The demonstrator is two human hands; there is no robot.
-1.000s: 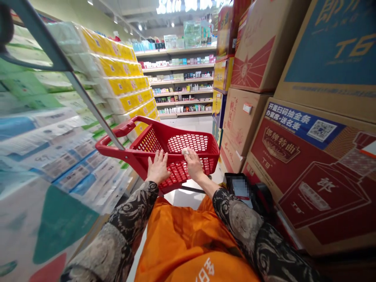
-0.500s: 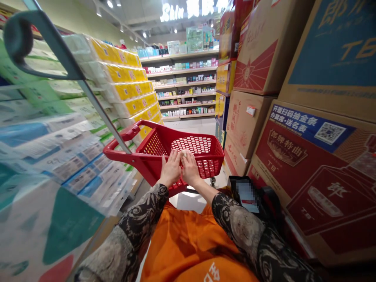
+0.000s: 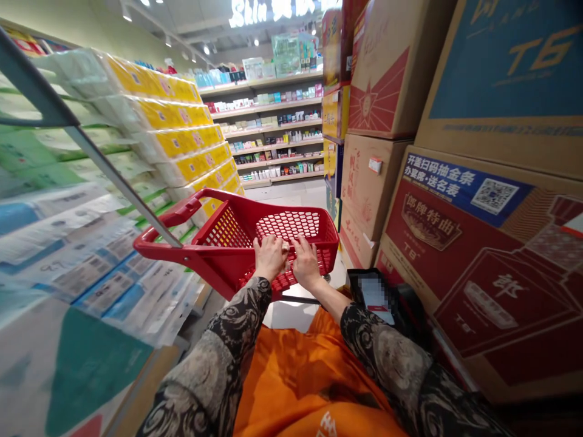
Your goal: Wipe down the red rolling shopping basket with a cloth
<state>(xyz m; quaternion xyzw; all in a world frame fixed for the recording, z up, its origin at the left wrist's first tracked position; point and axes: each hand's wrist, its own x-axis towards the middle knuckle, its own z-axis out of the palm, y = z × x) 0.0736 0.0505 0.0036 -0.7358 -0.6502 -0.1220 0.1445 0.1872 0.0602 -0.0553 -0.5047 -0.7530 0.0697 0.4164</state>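
In the head view, the left hand (image 3: 269,258) and right hand (image 3: 306,264) sit side by side, nearly touching. Each has its fingers curled down over the near rim of the red perforated plastic shopping basket (image 3: 291,223), which tilts just ahead of them. Printed brown cardboard cartons (image 3: 455,243) are stacked right of the right hand, and yellow wrapped tissue packs (image 3: 182,142) left of the left hand.
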